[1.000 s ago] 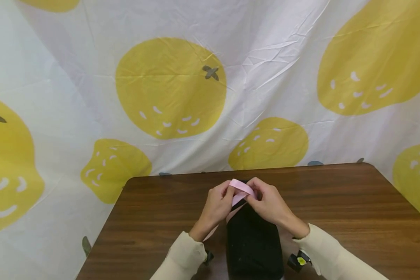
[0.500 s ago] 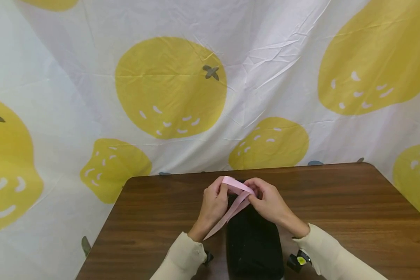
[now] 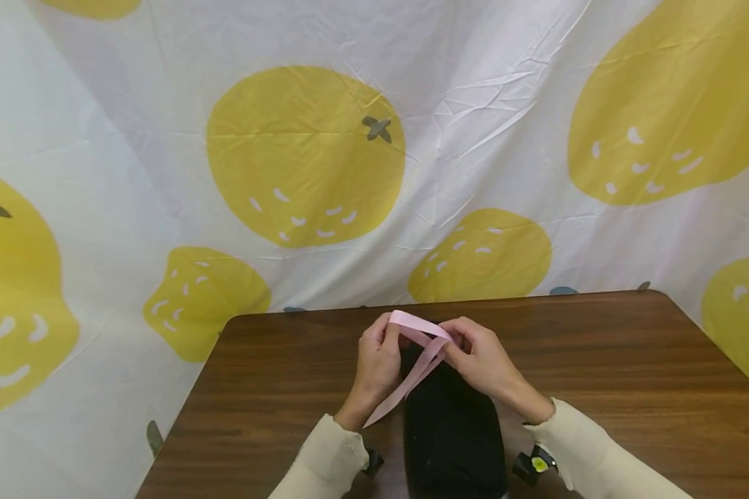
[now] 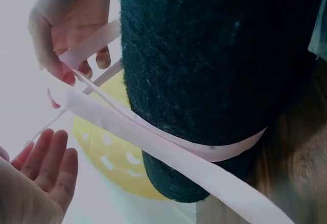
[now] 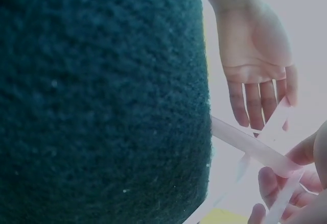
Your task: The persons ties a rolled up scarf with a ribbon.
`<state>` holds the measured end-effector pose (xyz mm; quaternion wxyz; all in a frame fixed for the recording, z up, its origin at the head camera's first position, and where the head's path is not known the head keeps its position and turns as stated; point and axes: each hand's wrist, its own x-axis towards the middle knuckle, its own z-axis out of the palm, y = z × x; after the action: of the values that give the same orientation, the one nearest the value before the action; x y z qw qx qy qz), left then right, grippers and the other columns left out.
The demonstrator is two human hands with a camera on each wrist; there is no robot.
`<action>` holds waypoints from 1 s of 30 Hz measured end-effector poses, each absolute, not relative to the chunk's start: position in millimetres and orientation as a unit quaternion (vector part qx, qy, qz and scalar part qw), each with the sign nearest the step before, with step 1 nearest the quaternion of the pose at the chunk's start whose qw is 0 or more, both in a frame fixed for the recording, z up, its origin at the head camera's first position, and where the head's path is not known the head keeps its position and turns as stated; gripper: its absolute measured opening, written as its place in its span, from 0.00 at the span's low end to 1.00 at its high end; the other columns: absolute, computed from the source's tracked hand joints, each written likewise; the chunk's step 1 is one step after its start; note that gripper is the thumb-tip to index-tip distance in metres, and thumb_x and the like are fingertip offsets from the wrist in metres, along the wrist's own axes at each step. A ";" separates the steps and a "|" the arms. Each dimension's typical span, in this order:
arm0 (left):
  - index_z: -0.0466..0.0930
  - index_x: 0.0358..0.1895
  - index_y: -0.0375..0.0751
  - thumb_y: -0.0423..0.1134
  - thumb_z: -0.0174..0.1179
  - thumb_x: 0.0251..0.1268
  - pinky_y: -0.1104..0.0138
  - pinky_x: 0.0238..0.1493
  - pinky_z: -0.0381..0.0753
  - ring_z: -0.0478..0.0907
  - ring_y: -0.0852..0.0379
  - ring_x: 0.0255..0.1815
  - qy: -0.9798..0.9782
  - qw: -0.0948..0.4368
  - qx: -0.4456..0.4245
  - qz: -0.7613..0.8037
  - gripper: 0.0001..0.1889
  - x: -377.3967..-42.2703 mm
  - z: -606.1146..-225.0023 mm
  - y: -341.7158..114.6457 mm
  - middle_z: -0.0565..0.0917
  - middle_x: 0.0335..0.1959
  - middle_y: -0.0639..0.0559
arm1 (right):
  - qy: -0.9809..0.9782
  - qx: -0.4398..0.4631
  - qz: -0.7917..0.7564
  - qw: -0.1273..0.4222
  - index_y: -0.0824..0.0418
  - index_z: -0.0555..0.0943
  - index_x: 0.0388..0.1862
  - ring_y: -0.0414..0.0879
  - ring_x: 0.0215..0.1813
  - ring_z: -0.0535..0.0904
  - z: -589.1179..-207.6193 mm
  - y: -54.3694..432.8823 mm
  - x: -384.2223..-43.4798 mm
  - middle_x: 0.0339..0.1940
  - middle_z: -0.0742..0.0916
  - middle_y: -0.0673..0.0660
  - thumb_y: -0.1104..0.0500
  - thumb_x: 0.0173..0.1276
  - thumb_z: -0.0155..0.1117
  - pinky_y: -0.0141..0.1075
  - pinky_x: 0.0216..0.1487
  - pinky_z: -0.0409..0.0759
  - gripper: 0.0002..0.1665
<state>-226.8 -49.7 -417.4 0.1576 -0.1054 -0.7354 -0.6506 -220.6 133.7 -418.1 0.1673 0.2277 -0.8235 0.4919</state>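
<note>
A pink ribbon (image 3: 415,374) runs round the far part of a long black fuzzy block (image 3: 455,436) lying lengthwise on the table. Above the block's far end, my left hand (image 3: 376,360) pinches a loop of the ribbon between thumb and index finger. My right hand (image 3: 483,360) pinches the ribbon where its strands cross, just right of the loop. A loose tail slants down toward my left wrist. In the left wrist view the ribbon (image 4: 153,140) has one band against the block and another strand in front. The right wrist view shows my left hand's other fingers (image 5: 253,101) extended.
The brown wood-grain table (image 3: 630,374) extends to both sides of the block. Behind it hangs a white cloth (image 3: 474,125) printed with yellow fruit. Dark wrist cameras (image 3: 533,466) sit under the cream sleeves (image 3: 593,450).
My left hand has moved left and slightly away, drawing the ribbon loop wider. The loose tail now shows in front of the left wrist. My right hand has stayed nearly still.
</note>
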 end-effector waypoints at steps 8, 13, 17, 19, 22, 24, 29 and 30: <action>0.81 0.40 0.26 0.35 0.44 0.79 0.63 0.41 0.82 0.82 0.53 0.32 -0.650 0.138 -0.122 -0.737 0.17 -230.0 -417.3 -48.5 0.83 0.34 0.28 | -0.820 0.197 0.515 0.152 0.62 0.82 0.52 0.45 0.30 0.76 -414.4 136.9 -218.5 0.37 0.87 0.55 0.70 0.70 0.58 0.32 0.32 0.74 0.14; 0.80 0.40 0.25 0.34 0.43 0.79 0.63 0.40 0.82 0.81 0.54 0.31 -0.662 0.144 -0.117 -0.726 0.18 -231.1 -415.7 -52.8 0.84 0.34 0.28 | -0.818 0.185 0.525 0.146 0.63 0.81 0.54 0.46 0.34 0.78 -414.5 139.9 -219.5 0.42 0.88 0.59 0.69 0.71 0.56 0.32 0.38 0.75 0.15; 0.81 0.40 0.27 0.34 0.42 0.79 0.63 0.38 0.82 0.81 0.54 0.30 -0.673 0.147 -0.108 -0.717 0.18 -230.7 -413.9 -55.0 0.86 0.34 0.30 | -0.812 0.175 0.538 0.140 0.65 0.81 0.55 0.44 0.39 0.79 -414.0 141.5 -219.4 0.45 0.88 0.60 0.69 0.72 0.55 0.30 0.43 0.77 0.15; 0.81 0.40 0.27 0.34 0.41 0.79 0.64 0.37 0.82 0.81 0.55 0.30 -0.670 0.146 -0.106 -0.720 0.18 -230.5 -413.2 -55.8 0.86 0.35 0.30 | -0.811 0.170 0.542 0.139 0.65 0.80 0.56 0.43 0.40 0.80 -413.4 142.9 -218.9 0.46 0.87 0.60 0.69 0.72 0.54 0.29 0.45 0.77 0.16; 0.81 0.41 0.26 0.34 0.41 0.80 0.62 0.38 0.83 0.82 0.57 0.29 -0.666 0.149 -0.103 -0.724 0.18 -230.4 -413.0 -57.9 0.86 0.35 0.30 | -0.815 0.160 0.539 0.141 0.64 0.79 0.58 0.44 0.41 0.81 -412.5 146.3 -218.1 0.46 0.87 0.60 0.69 0.73 0.52 0.29 0.46 0.77 0.17; 0.80 0.42 0.25 0.34 0.41 0.80 0.60 0.39 0.84 0.83 0.56 0.30 -0.660 0.150 -0.099 -0.729 0.18 -230.3 -413.2 -59.8 0.86 0.35 0.30 | -0.815 0.153 0.540 0.141 0.63 0.78 0.59 0.44 0.42 0.80 -412.3 149.3 -217.5 0.46 0.87 0.60 0.68 0.74 0.52 0.28 0.46 0.76 0.18; 0.79 0.45 0.22 0.34 0.43 0.79 0.56 0.40 0.86 0.85 0.55 0.33 -0.637 0.145 -0.100 -0.750 0.18 -229.7 -414.8 -67.4 0.85 0.37 0.28 | -0.808 0.151 0.548 0.153 0.63 0.78 0.60 0.43 0.41 0.78 -412.6 156.1 -216.5 0.44 0.85 0.60 0.67 0.76 0.51 0.26 0.46 0.75 0.17; 0.79 0.45 0.21 0.34 0.43 0.79 0.56 0.40 0.86 0.85 0.55 0.34 -0.633 0.144 -0.101 -0.754 0.17 -229.4 -415.0 -69.4 0.84 0.38 0.27 | -0.805 0.152 0.552 0.155 0.63 0.78 0.60 0.43 0.40 0.78 -412.8 157.2 -216.4 0.42 0.85 0.60 0.67 0.76 0.51 0.26 0.44 0.74 0.17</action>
<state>-229.4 -69.4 -415.0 0.1437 -0.1011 -0.6328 -0.7541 -216.4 157.2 -412.8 0.1554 0.1520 -0.8051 0.5518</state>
